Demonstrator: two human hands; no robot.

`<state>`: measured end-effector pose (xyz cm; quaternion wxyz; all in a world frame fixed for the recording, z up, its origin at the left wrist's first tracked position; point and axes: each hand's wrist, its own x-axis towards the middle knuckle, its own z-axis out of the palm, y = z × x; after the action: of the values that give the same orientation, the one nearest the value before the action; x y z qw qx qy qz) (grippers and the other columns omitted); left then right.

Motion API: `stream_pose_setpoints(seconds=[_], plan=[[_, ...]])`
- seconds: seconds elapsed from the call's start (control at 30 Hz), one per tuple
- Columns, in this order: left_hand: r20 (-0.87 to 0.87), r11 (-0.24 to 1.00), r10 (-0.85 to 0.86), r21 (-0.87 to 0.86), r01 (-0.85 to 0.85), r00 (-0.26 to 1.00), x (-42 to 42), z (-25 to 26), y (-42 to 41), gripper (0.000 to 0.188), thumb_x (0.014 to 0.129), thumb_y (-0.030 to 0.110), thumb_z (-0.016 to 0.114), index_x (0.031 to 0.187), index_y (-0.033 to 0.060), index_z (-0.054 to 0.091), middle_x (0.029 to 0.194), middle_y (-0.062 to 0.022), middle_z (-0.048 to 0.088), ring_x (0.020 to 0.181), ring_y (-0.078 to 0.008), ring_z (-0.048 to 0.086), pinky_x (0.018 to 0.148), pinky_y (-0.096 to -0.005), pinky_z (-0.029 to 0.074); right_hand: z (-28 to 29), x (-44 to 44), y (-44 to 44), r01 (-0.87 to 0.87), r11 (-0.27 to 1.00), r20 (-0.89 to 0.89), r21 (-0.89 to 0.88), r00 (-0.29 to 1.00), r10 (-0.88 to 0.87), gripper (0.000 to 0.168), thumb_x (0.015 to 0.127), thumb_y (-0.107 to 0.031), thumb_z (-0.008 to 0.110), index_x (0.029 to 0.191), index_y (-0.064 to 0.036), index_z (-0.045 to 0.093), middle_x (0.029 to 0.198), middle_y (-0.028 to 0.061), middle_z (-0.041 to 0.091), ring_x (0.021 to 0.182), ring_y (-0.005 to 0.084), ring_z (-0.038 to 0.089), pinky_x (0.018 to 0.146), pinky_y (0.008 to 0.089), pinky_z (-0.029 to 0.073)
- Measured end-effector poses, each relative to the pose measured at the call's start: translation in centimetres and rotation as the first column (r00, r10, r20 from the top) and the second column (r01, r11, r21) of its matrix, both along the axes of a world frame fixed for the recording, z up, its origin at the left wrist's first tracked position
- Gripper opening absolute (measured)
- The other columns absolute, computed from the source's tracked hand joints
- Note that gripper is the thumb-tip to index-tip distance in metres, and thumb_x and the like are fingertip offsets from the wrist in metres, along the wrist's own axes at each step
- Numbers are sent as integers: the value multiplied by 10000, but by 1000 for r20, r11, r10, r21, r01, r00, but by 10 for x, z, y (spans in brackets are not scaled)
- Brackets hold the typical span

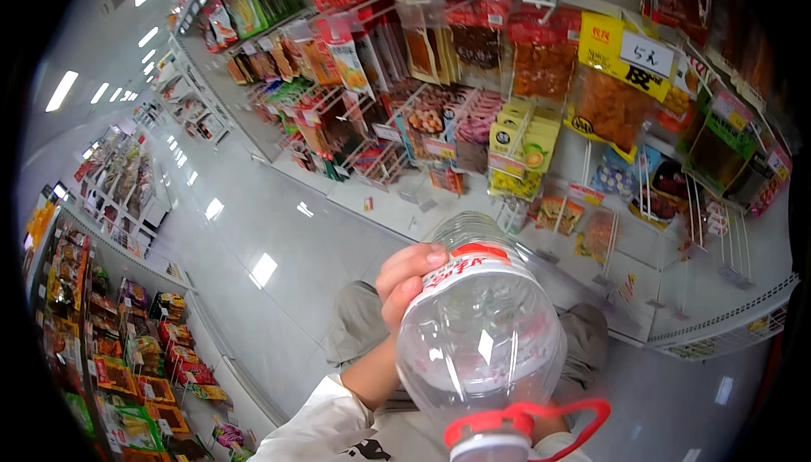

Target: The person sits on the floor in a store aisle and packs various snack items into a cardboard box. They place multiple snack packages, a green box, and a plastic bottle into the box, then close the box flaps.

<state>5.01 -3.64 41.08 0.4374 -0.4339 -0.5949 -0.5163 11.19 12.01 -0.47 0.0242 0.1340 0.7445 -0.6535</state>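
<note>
A large clear plastic bottle (481, 335) is held up in front of my chest, its capped end tilted towards me. Around its middle runs a white and red label (469, 265) bearing writing. At the neck sit a red carry handle (586, 424) and a white cap (491, 448). No liquid shows inside. The fingers of my left hand (405, 281) are wrapped on the bottle's left side, by the label. Only a bit of my right forearm (550, 425) shows under the handle; the bottle hides most of the right hand, so its grip is unclear.
Beyond the bottle, shelving (393, 208) carries hanging snack packets (542, 56) on metal hooks. A yellow packet (611, 88) has a handwritten price card. Another packet rack (136, 360) stands on the left. Between them runs a grey tiled aisle (272, 234). My knees (355, 322) are below the bottle.
</note>
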Motion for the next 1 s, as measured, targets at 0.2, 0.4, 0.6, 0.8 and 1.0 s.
stream_pose_setpoints(seconds=[0.2, 0.4, 0.6, 0.8, 1.0], plan=[[-277, 982, 159, 146, -122, 948, -17, 50, -12, 641, 862, 162, 739, 1391, 68, 388, 1144, -189, 572, 917, -325, 622, 769, -417, 595, 50, -5, -5, -251, 893, 306, 373, 942, 136, 411, 890, -377, 582, 1122, -59, 699, 1108, 217, 690, 1029, 396, 658, 874, 448, 510], [-382, 972, 229, 143, -188, 895, -25, 89, -40, 653, 872, 193, 750, 1397, 90, 377, 1153, -173, 582, 942, -340, 642, 784, -400, 593, 32, -3, 0, -251, 879, 348, 405, 932, 105, 466, 920, -476, 587, 1112, -69, 708, 1109, 167, 707, 1047, 358, 661, 897, 423, 511], [-530, 952, 302, 213, -220, 792, -29, 125, -55, 681, 865, 195, 758, 1410, 96, 363, 1159, -164, 581, 977, -358, 648, 796, -400, 594, -18, -2, 1, -211, 928, 257, 306, 957, 133, 472, 881, -472, 665, 1167, -98, 690, 1115, 148, 713, 1044, 312, 676, 897, 394, 517], [-628, 945, 321, 265, -193, 709, -42, 156, -55, 733, 860, 205, 765, 1444, 116, 332, 1183, -160, 568, 991, -362, 645, 804, -402, 592, -53, -5, 22, -127, 936, 208, 329, 976, 59, 501, 881, -475, 682, 1221, -108, 657, 1114, 151, 715, 1008, 281, 691, 888, 383, 523], [-708, 940, 340, 265, -213, 619, -48, 175, -62, 785, 854, 215, 772, 1478, 136, 301, 1207, -156, 554, 1005, -366, 643, 812, -405, 590, -15, 4, 9, -179, 977, 306, 117, 942, 136, 415, 921, -394, 678, 1193, -82, 653, 1025, 108, 719, 869, 213, 699, 730, 353, 563]])
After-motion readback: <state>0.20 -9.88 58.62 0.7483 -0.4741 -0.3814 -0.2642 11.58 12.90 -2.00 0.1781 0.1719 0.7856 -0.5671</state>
